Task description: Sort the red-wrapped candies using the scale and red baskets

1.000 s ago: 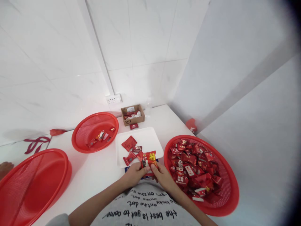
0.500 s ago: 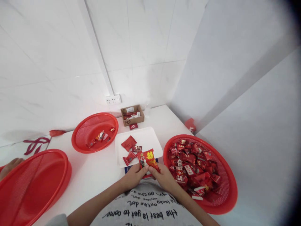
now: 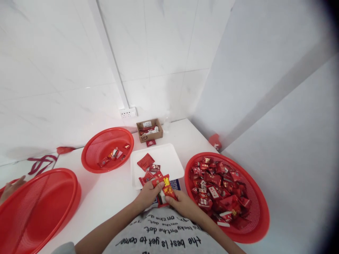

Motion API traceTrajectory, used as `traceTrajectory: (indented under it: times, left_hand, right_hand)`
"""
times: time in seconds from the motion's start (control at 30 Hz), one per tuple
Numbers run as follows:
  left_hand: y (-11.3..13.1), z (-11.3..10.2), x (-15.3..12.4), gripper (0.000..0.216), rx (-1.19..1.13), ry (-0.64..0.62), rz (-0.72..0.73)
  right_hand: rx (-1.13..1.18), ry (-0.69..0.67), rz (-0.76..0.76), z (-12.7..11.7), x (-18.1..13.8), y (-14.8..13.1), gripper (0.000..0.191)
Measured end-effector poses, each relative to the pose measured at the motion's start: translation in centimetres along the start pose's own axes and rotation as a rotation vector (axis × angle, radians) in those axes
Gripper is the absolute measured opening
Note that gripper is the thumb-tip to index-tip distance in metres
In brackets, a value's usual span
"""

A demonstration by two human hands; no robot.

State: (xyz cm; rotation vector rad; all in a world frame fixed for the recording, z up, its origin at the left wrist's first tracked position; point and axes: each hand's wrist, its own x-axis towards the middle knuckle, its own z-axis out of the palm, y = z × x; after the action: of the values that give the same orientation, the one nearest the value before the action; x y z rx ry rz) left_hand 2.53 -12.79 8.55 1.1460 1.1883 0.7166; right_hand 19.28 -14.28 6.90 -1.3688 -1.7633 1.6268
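Note:
My left hand [image 3: 148, 194] and my right hand [image 3: 182, 205] both pinch one red packet with yellow print [image 3: 166, 186], held just in front of my chest. It hangs over the near edge of a white tray [image 3: 169, 159] that carries several small red packets [image 3: 147, 166]. A dark blue edge [image 3: 175, 183] shows under the tray's near side. To the right stands a red mesh basket [image 3: 258, 218] heaped with several red packets [image 3: 219, 190].
A red basket [image 3: 92, 155] with a few packets sits behind the tray on the left, and a large red basket [image 3: 39, 208] at the near left. A small cardboard box [image 3: 149, 129] and a wall socket [image 3: 128, 112] are at the back. Another person's hand [image 3: 10, 187] shows at the far left.
The packet has turned from lying flat to more upright and come nearer to me between both hands. The other person's hand at the far left has shifted slightly.

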Motion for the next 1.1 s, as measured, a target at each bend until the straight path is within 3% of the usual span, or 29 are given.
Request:
traceTrajectory:
  times: [0.1,0.17,0.33,0.43,0.53,0.63,0.83,0.93,1.1]
  left_hand:
    - [-1.0,-0.7,0.4,0.046,0.085,-0.126,-0.011]
    - [-1.8,-1.5,0.8,0.048,0.275,-0.133,0.01]
    - [-3.4,-4.0,1.7,0.041,0.659,0.147,0.039]
    - [-3.9,-5.3,2.2,0.035,0.918,0.313,0.05]
    - [-4.5,-6.0,2.5,0.041,1.059,0.319,0.023]
    - [-5.0,-6.2,2.7,0.035,1.059,0.282,-0.013]
    - [-5.0,-5.7,2.5,0.026,0.94,0.243,-0.015]
    - [-3.7,-4.6,2.2,0.023,0.829,0.177,0.023]
    - [-0.3,-2.4,1.3,0.027,0.426,0.036,0.072]
  right_hand:
    - [0.016,-0.003,0.021,0.1,0.3,0.7,0.031]
    - [0.021,0.017,0.044,-0.2,0.6,1.2,0.03]
    - [0.025,0.194,0.012,-1.7,2.3,2.0,0.033]
    - [0.124,0.229,0.027,-2.3,3.6,2.2,0.039]
    - [0.183,0.23,0.108,-2.3,4.4,2.7,0.052]
    - [0.167,0.215,0.143,-1.7,4.3,3.3,0.052]
    - [0.148,0.086,0.039,-0.8,3.6,4.1,0.031]
    - [0.119,0.098,0.017,-0.8,3.5,3.2,0.033]
    - [0.173,0.078,-0.097,-0.9,3.1,0.4,0.033]
